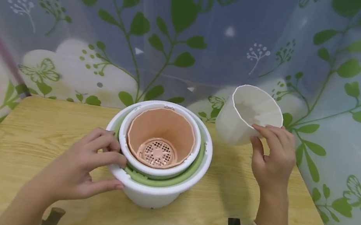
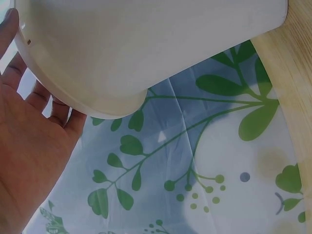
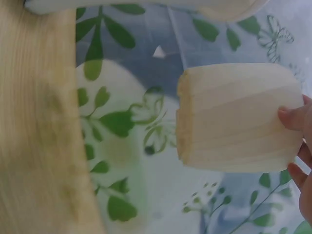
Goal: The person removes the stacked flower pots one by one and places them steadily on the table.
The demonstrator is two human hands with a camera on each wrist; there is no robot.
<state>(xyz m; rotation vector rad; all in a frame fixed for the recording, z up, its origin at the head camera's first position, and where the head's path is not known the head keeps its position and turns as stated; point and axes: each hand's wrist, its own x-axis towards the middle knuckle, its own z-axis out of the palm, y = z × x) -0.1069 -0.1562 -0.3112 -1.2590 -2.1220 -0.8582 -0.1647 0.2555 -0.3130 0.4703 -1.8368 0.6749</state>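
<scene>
In the head view, your left grip pinches the rim of the outer white pot on the desk, with the green pot, inner white pot and peach pot nested inside; your right grip pinches the tilted cream pot off the desk, right of the nest, and that fingertip hold could let it swivel. In the left wrist view, you grasp the big rim on one side; a hard pull could tip the stack. In the right wrist view, the cream pot's base hangs unsupported; swung carelessly, it might knock the nested rims.
</scene>
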